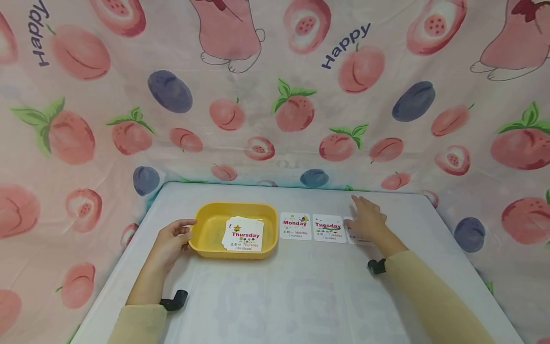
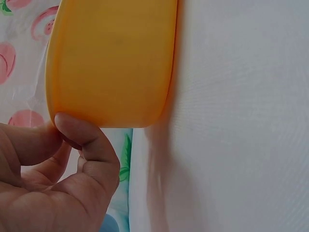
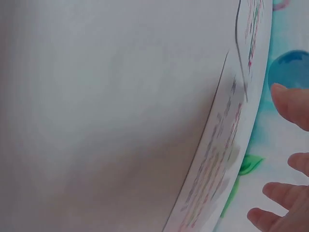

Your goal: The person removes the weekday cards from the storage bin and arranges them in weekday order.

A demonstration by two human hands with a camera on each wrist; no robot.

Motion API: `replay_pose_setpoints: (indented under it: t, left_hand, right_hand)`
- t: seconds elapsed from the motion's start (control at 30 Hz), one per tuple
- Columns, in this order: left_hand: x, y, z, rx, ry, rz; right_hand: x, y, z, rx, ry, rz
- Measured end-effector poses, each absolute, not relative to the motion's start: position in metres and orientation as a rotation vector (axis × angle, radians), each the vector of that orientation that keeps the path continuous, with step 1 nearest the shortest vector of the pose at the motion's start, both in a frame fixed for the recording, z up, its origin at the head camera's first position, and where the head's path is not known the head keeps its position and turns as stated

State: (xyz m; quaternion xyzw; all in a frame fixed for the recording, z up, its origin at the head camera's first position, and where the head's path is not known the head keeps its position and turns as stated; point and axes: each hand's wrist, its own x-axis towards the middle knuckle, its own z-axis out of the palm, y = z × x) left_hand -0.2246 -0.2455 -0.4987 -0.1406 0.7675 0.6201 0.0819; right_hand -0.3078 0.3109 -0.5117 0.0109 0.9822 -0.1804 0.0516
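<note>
A yellow plastic tray (image 1: 234, 255) holds a small stack of cards (image 1: 245, 234), the top one reading Thursday. At the tray's left end, my left hand (image 1: 169, 243) pinches the rim between thumb and fingers; the left wrist view shows the thumb (image 2: 77, 128) against the tray's end wall (image 2: 116, 72). To the right, a Monday card (image 1: 295, 231) and a Tuesday card (image 1: 329, 234) lie face up in a row. My right hand (image 1: 367, 220) is over a third card (image 1: 354, 238), hiding most of it. In the right wrist view its fingers (image 3: 280, 193) are spread and hold nothing.
White cloth (image 1: 301, 296) covers the table. Its back edge meets a hanging pink fabric (image 1: 258, 129) printed with peaches, which also rises along both sides. A black wrist mount (image 1: 175, 301) sits on the left wrist and another mount (image 1: 376, 266) on the right.
</note>
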Motion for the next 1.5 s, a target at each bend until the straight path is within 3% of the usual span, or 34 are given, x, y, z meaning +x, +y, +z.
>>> replay_pose_setpoints:
  t: [0.4,1.07,1.5]
  left_hand:
    - [-0.225,-0.246,-0.500,-0.433,2.299,1.837]
    - [-0.223,-0.244,-0.497,-0.420,2.306,1.838]
    - [-0.225,-0.246,-0.498,-0.448,2.297,1.818]
  right_hand:
    - [-0.306,0.269,-0.506,-0.085,3.034,-0.384]
    - [-0.299,0.186,-0.487,-0.238,3.063,-0.466]
    - [-0.294,0.157,-0.465,-0.290,3.075,-0.530]
